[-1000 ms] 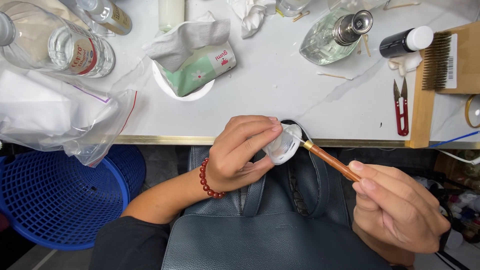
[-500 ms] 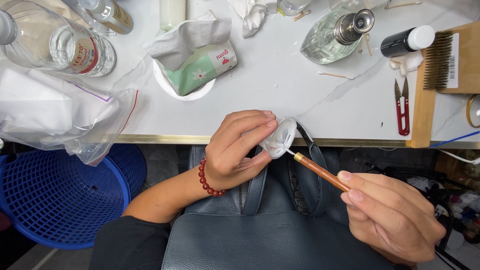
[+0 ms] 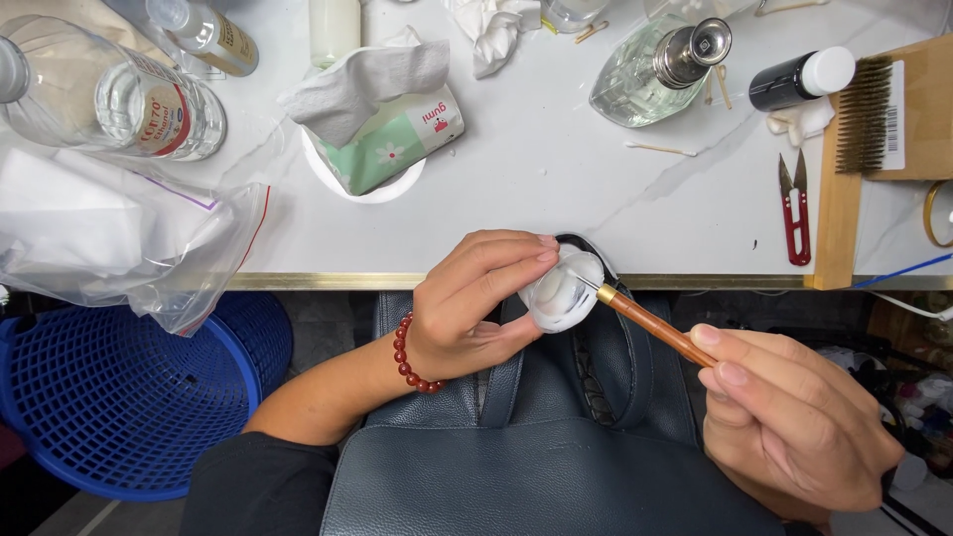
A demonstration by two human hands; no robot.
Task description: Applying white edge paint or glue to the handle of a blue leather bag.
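Head view: my left hand (image 3: 467, 303) grips a small round white jar (image 3: 563, 291) tilted toward the brush, above the dark blue leather bag (image 3: 556, 467) on my lap; my right hand (image 3: 794, 422) pinches a brown wooden-handled brush (image 3: 655, 326), tip inside the jar.

Small white jar (image 3: 562, 293) in left hand (image 3: 476, 303); brush (image 3: 655, 325) at its mouth
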